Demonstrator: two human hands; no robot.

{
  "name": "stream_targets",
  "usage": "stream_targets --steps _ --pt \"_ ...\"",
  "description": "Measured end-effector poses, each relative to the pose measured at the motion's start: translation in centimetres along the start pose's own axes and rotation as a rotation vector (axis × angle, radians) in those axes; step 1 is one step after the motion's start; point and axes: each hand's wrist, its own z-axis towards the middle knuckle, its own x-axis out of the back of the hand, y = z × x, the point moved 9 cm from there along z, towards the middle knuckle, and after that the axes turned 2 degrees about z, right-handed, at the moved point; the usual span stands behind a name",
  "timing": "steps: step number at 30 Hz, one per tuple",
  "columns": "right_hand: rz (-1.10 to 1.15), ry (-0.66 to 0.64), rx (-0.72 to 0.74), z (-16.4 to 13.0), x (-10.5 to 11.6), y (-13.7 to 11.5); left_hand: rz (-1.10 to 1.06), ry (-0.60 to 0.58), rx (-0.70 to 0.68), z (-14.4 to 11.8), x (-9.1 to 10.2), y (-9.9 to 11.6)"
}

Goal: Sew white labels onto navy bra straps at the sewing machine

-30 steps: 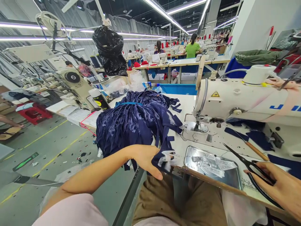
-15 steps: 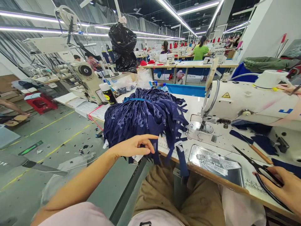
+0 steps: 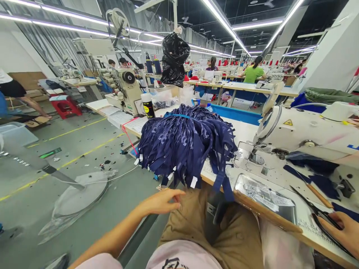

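Note:
A big bundle of navy fabric strips, tied with a blue band, lies on the sewing table, its ends hanging over the front edge. Small white labels show at several strip ends, one label at the front. Below the bundle, above my lap, my left hand hovers with fingers outstretched and nothing in it. At the far right my right hand grips the handles of black scissors, which rest low over the table, blades pointing away to the left. A wooden-handled pointed tool lies just beyond them.
A white sewing machine stands at the right, its needle area behind a metal tray of paper labels. Navy scraps lie under its arm. A spray can stands behind the bundle. Another machine is further left.
My left hand has drawn back from the hanging strips down towards my lap. The view has shifted left; my right hand still holds the scissors.

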Motion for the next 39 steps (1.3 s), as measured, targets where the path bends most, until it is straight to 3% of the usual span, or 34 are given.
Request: stream_targets --steps 3,7,12,16,18,23,25,30,35,39 --pt "0.038 -0.130 -0.087 -0.2 -0.3 0.0 0.075 -0.019 0.051 -0.5 -2.7 -1.4" --pt "-0.018 -0.118 -0.097 -0.9 1.2 -1.5 -0.056 0.098 0.028 0.5 -4.3 -2.1" --pt "-0.068 -0.122 -0.078 -1.9 2.8 -3.9 -0.203 0.470 0.093 3.7 -2.6 -2.5" --pt "-0.083 -0.082 -0.039 -2.7 4.0 -5.8 -0.301 0.623 0.210 6.2 -0.6 -1.9" --pt "-0.123 -0.045 -0.005 -3.2 4.5 -6.6 -0.401 0.605 0.226 7.3 0.0 -1.2" --pt "-0.213 0.102 -0.021 -5.3 5.5 -8.1 -0.675 0.362 0.122 9.6 -0.4 0.8" --pt "-0.208 0.182 0.010 -6.1 5.8 -9.3 -0.764 0.316 0.086 9.8 -0.6 1.3" --pt "-0.121 0.341 0.118 -7.7 6.4 -12.2 -0.882 0.304 0.035 9.6 -0.7 1.7" --pt "-0.027 0.372 0.194 -8.6 6.0 -14.3 -0.958 0.294 -0.029 9.2 -0.4 2.5" --pt "0.072 0.393 0.224 -9.0 5.5 -15.3 -0.826 0.303 -0.064 8.8 -0.1 2.9"
